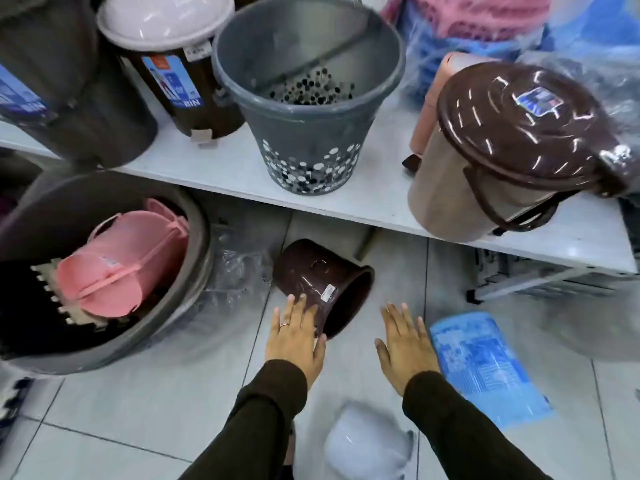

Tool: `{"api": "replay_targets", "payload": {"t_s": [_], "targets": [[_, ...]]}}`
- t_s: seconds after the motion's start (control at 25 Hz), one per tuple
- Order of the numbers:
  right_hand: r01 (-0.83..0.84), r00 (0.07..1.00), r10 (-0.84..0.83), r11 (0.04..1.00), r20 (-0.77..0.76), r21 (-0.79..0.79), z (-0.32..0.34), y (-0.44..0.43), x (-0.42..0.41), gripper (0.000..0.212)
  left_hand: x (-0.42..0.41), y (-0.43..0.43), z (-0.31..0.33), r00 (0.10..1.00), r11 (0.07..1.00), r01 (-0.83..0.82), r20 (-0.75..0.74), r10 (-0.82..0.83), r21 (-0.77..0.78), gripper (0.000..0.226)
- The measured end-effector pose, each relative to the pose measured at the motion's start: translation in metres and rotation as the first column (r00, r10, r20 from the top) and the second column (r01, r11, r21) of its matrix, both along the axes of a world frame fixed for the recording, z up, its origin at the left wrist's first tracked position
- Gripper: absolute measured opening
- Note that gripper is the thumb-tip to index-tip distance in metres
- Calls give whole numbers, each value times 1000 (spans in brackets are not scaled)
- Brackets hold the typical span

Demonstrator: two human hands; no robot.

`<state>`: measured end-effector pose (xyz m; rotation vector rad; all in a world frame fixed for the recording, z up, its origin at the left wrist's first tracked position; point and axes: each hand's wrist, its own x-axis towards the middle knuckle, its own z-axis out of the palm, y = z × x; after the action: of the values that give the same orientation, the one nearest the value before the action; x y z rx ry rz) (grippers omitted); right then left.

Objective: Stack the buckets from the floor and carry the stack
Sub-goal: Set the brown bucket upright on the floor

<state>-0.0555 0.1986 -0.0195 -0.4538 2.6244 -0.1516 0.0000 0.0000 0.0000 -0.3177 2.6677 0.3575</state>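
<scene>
A dark brown bucket (320,280) lies on its side on the tiled floor under the shelf, its mouth facing right and toward me. My left hand (294,336) rests flat on its near side, fingers spread, thumb by the rim; it does not grip. Just right of the bucket's mouth, my right hand (405,344) hovers over the floor, open and holding nothing. A pale, blurred bucket (367,441) lies on the floor between my forearms.
A white shelf (381,206) carries a grey dotted basket (308,98), a tan bin with brown lid (502,147) and dark bins (173,64). A large grey tub (194,244) holding pink buckets (117,265) stands left. A blue item (485,368) lies right.
</scene>
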Motion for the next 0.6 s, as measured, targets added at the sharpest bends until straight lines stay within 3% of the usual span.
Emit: {"api": "replay_targets", "payload": {"t_s": [0.12,0.28,0.44,0.6], "targets": [[-26,1000,27,999,-14,30,-98,-8,-47,63,-34,3,-107,994,990,-100,45,96,98,59],[-6,997,2,999,-76,-48,-198,-23,-118,65,-67,20,-219,976,962,-219,33,216,163,56],[-71,990,59,993,-124,-96,-240,-38,-154,54,-79,20,-259,960,941,-277,11,280,194,42],[-152,959,141,988,-245,-28,-229,-54,-161,30,-75,4,-246,958,942,-255,-74,276,220,41]]}}
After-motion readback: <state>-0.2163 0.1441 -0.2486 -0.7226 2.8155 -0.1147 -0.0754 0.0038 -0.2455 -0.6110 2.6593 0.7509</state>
